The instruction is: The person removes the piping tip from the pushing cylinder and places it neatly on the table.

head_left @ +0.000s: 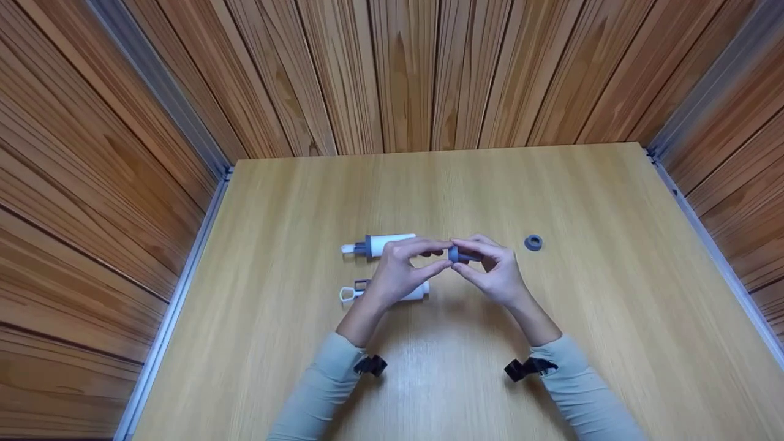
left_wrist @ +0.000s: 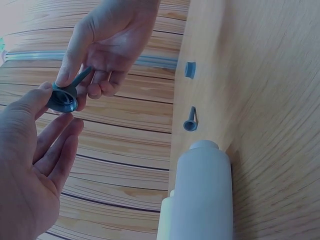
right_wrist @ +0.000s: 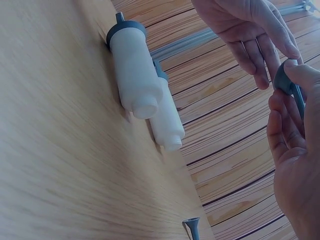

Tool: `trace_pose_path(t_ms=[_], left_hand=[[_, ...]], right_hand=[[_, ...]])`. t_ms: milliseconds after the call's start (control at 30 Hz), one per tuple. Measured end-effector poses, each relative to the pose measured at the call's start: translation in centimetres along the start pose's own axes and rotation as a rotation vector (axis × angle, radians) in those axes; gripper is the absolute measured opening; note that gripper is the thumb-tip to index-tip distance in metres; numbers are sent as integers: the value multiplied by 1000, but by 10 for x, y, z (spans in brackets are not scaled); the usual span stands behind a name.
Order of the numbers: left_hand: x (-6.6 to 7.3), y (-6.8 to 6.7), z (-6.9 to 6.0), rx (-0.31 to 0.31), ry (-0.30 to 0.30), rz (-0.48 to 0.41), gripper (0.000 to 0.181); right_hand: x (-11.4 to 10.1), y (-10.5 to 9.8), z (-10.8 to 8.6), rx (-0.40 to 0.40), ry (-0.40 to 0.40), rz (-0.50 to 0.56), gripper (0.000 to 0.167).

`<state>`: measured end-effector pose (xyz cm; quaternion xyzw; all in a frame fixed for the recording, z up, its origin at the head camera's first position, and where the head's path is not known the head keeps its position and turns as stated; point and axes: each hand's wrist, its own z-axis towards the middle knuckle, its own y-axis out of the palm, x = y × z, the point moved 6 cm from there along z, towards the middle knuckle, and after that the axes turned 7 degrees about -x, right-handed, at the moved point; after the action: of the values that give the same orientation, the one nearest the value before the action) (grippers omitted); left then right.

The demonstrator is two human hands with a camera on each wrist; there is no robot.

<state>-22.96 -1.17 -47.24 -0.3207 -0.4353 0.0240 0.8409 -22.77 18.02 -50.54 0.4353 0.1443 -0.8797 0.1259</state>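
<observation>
Between both hands, above the table, is a dark grey cap-like part (head_left: 453, 253) with a round hollow rim and a narrow stem. My left hand (head_left: 398, 269) pinches its rim between thumb and fingertips. From the other side, my right hand (head_left: 495, 269) pinches the same part, its stem pointing toward that palm. Behind and beneath the left hand lie two white bottles: the farther bottle (head_left: 391, 243) has a dark grey collar, and the nearer bottle (head_left: 418, 293) shows a white loop-shaped end. The left hand partly covers both in the head view.
A dark grey ring (head_left: 533, 242) lies on the wooden table (head_left: 612, 306) right of the hands. A small grey funnel-shaped piece (left_wrist: 190, 124) lies near the bottles in the left wrist view. Wood-panelled walls (head_left: 404, 79) border the table at the back and sides.
</observation>
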Motion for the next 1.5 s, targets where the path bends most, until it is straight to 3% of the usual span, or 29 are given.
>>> trace_pose_path(t_ms=[567,967,1500], left_hand=[[0,-4,-1,-6,-70,1,30],[-5,-12,-2,9,-9,-80,28],[-2,-15,-2,1,30,-48,25]], right_hand=[[0,-3,-4,-17,33,-16,49],[1,-16,-9,13,1,-32,43],[4,-17,-13,30,23,-33,38]])
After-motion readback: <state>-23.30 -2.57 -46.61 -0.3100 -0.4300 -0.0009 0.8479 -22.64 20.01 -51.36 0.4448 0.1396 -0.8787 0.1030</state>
